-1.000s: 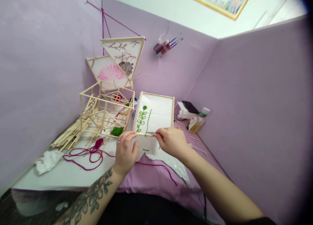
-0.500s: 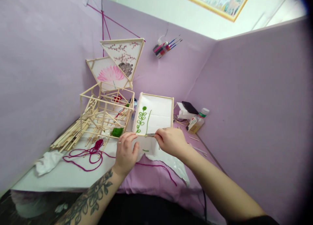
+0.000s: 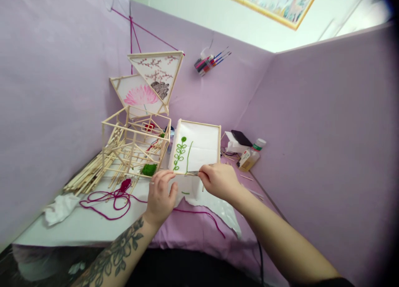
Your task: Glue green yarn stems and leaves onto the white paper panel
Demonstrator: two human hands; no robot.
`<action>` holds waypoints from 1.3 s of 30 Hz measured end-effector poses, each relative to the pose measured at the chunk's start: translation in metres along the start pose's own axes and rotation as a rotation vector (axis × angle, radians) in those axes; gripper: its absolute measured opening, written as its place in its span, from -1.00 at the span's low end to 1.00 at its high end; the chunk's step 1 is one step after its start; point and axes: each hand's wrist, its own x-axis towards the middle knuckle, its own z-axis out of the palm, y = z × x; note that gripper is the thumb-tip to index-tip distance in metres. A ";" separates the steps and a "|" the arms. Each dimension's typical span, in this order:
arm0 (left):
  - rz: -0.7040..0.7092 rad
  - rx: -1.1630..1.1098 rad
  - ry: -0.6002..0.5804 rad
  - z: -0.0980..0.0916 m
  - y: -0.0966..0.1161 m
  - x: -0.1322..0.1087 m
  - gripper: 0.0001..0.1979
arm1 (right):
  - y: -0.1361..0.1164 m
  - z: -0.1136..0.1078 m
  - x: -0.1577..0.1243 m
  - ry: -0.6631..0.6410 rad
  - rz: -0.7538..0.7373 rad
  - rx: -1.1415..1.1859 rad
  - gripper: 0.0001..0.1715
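Observation:
A white paper panel [image 3: 204, 147] in a light wooden frame lies before me. On it, a green yarn stem with looped leaves [image 3: 179, 156] ends in a round coil, and beside it runs a single green yarn strand [image 3: 188, 154]. My right hand [image 3: 220, 179] is closed around a thin, pointed metal tool [image 3: 193, 173], whose tip is at the strand's lower end by the frame's near edge. At the near left corner of the frame is my left hand [image 3: 162, 195], fingers curved and thumb apart, gripping nothing visible.
A wooden stick frame [image 3: 134, 131], loose sticks [image 3: 90, 170] and a green yarn bundle [image 3: 149, 169] are at left. Magenta cord [image 3: 109, 214] trails across the table. To the right stand a bottle [image 3: 251, 156] and a dark phone-like object [image 3: 241, 138]. Painted panels [image 3: 162, 72] hang behind.
The view has shifted very slightly. Both hands and the metal tool stay in nearly the same place at the panel's near edge.

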 end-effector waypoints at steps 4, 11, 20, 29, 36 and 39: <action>0.005 0.000 -0.003 -0.001 0.000 0.000 -0.69 | 0.000 0.000 0.000 -0.012 0.012 -0.001 -0.63; -0.005 0.001 -0.007 0.000 0.000 0.000 -0.70 | -0.002 -0.004 0.001 -0.037 0.071 -0.002 -0.63; -0.003 -0.010 -0.007 0.000 0.001 0.000 -0.69 | -0.002 -0.005 0.001 -0.049 0.081 0.010 -0.63; 0.001 0.001 -0.006 -0.001 0.000 0.000 -0.70 | -0.005 -0.004 0.004 -0.020 0.105 0.021 -0.65; -0.005 -0.006 -0.006 -0.001 0.001 0.000 -0.70 | 0.001 -0.004 0.003 0.013 0.134 0.060 -0.65; -0.006 -0.010 -0.004 -0.001 0.002 0.001 -0.70 | 0.002 -0.003 0.003 -0.008 0.150 0.056 -0.64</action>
